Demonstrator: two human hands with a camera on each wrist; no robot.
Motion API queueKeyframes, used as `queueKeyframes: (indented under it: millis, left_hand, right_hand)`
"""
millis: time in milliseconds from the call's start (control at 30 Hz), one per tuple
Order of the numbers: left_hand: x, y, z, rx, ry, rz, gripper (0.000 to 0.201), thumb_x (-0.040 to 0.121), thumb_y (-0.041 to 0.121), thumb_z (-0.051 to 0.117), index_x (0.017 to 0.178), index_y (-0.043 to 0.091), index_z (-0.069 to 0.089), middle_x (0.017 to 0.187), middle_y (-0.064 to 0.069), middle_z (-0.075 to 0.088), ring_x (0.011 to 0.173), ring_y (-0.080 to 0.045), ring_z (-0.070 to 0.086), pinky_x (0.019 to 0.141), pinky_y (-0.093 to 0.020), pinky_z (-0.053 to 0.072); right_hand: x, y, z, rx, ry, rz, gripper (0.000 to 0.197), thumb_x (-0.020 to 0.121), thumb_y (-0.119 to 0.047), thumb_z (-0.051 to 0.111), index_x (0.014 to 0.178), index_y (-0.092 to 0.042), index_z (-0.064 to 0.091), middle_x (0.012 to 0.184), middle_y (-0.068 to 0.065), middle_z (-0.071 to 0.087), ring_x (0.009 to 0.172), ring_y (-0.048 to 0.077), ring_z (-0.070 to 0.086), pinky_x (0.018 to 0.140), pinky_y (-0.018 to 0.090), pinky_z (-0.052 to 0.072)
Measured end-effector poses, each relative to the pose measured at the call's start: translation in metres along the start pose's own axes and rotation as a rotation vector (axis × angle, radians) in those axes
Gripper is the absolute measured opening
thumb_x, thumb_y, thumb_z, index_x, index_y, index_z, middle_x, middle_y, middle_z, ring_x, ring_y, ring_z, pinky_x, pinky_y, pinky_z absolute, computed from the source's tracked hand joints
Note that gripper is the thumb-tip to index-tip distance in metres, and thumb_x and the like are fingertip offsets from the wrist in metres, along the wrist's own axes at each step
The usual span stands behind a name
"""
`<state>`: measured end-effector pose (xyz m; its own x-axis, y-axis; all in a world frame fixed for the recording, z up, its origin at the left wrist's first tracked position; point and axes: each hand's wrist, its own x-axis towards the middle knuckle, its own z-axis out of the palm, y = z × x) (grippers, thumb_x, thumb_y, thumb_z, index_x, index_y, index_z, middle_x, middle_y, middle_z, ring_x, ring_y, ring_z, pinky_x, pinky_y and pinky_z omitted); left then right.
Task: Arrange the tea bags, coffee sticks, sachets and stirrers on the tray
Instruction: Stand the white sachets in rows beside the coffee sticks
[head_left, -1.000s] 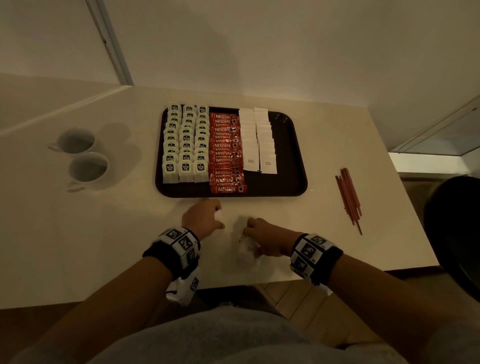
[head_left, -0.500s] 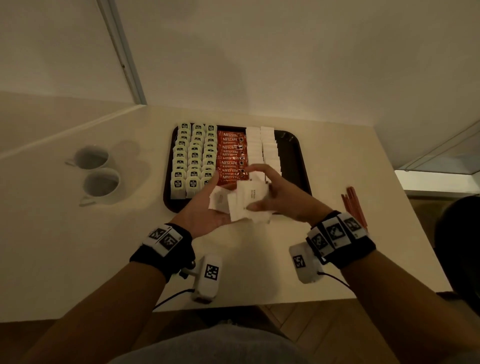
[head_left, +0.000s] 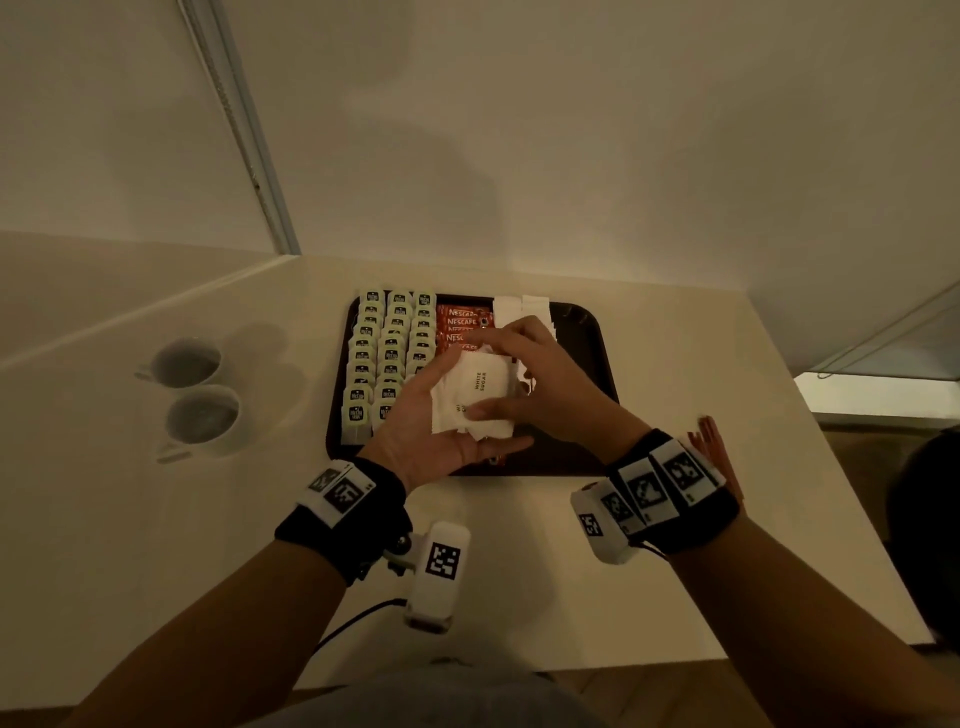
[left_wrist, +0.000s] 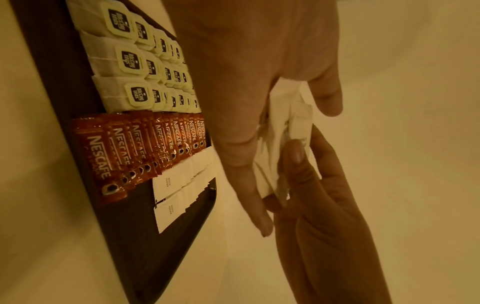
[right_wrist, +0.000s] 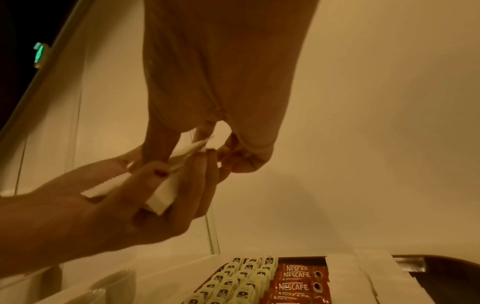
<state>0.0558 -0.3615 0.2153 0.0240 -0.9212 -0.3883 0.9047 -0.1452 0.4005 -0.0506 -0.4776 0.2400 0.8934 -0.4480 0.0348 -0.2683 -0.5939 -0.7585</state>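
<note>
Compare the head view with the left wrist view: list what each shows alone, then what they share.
Only the head view shows the two cups left of the tray, the stirrers on the table at right, and both wristbands.

Only the left wrist view shows the full near ends of the coffee sticks and the two sachet rows on the tray, hidden under the hands in the head view.

Both show the tray, the tea bags, and the left hand and right hand holding a sachet bundle above it.

Two white cups (head_left: 195, 387) sit side by side on the white table (head_left: 519, 597) (touching, looks like), with a plain wall (head_left: 519, 130) behind.
</note>
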Motion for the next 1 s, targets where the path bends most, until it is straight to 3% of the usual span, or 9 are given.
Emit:
queueKeyframes:
  millis: [67,200,267,400,500,567,733,833,1000]
  left_hand:
    - [0.003,0.002,0.0,0.024,0.004,0.021,0.045,0.08,0.044,0.058,0.111,0.011,0.062,0.097,-0.015,0.068,0.087,-0.031,0.067,0.077,-0.055,0.056]
    - [0.013,0.007,-0.004,0.037,0.014,0.027,0.05,0.077,0.03,0.064,0.122,0.011,0.056,0.115,-0.021,0.061,0.114,-0.042,0.056,0.079,-0.051,0.056]
    - [0.018,0.008,-0.004,0.024,0.035,0.013,0.05,0.076,0.021,0.066,0.123,0.009,0.053,0.12,-0.025,0.058,0.12,-0.046,0.051,0.076,-0.047,0.057]
    - [0.027,0.014,0.0,0.191,0.153,0.044,0.027,0.084,0.003,0.06,0.109,0.013,0.056,0.103,-0.019,0.065,0.096,-0.034,0.063,0.062,-0.031,0.051]
    - [0.033,0.018,0.001,0.411,0.227,0.095,0.032,0.078,0.013,0.067,0.109,0.018,0.057,0.103,-0.011,0.063,0.094,-0.025,0.059,0.065,-0.031,0.049]
    - [0.036,0.02,-0.001,0.468,0.248,0.109,0.04,0.071,0.019,0.07,0.109,0.018,0.058,0.102,-0.009,0.065,0.093,-0.022,0.061,0.068,-0.032,0.051]
    - [0.044,0.019,-0.002,0.519,0.324,0.207,0.023,0.084,0.005,0.066,0.101,0.02,0.062,0.09,-0.005,0.068,0.076,-0.016,0.064,0.06,-0.029,0.057]
    - [0.049,0.019,-0.003,0.509,0.425,0.288,0.021,0.083,0.008,0.068,0.096,0.022,0.061,0.094,-0.005,0.066,0.081,-0.017,0.064,0.057,-0.031,0.059]
    - [0.05,0.017,-0.002,0.552,0.478,0.313,0.022,0.081,0.011,0.071,0.096,0.021,0.057,0.097,-0.006,0.065,0.084,-0.019,0.064,0.063,-0.035,0.059]
  right_hand:
    - [0.004,0.004,-0.004,0.017,0.009,-0.013,0.059,0.069,-0.027,0.082,0.122,-0.028,0.056,0.11,-0.002,0.043,0.1,0.005,0.044,0.075,0.006,0.043]
    - [0.013,0.014,-0.009,0.056,0.145,-0.028,0.015,0.081,-0.021,0.072,0.088,-0.027,0.06,0.093,-0.001,0.059,0.079,0.004,0.054,0.065,0.014,0.048]
    - [0.018,0.021,-0.014,0.109,0.155,0.006,0.013,0.086,-0.016,0.066,0.081,-0.023,0.056,0.083,-0.007,0.061,0.076,0.003,0.057,0.065,0.018,0.05]
    - [0.026,0.03,-0.022,0.327,0.061,0.087,0.013,0.086,-0.015,0.065,0.095,-0.017,0.055,0.078,-0.007,0.059,0.077,0.013,0.06,0.068,0.029,0.055]
    - [0.035,0.036,-0.023,0.189,-0.022,0.045,0.02,0.089,-0.018,0.062,0.108,-0.023,0.061,0.082,-0.006,0.057,0.081,0.016,0.06,0.068,0.03,0.056]
    - [0.04,0.039,-0.026,0.225,-0.02,0.039,0.015,0.092,-0.014,0.056,0.104,-0.019,0.063,0.086,-0.001,0.06,0.078,0.012,0.061,0.062,0.025,0.054]
    - [0.044,0.044,-0.032,0.417,0.101,0.07,0.009,0.092,-0.006,0.055,0.09,-0.014,0.058,0.081,0.004,0.066,0.074,0.013,0.062,0.062,0.021,0.048]
    - [0.045,0.046,-0.032,0.431,0.097,0.101,0.004,0.091,-0.01,0.058,0.091,-0.014,0.058,0.088,0.009,0.066,0.075,0.017,0.064,0.063,0.022,0.051]
    - [0.047,0.048,-0.036,0.269,0.125,0.052,0.003,0.088,-0.015,0.063,0.09,-0.014,0.065,0.084,-0.002,0.066,0.068,0.001,0.06,0.059,0.021,0.051]
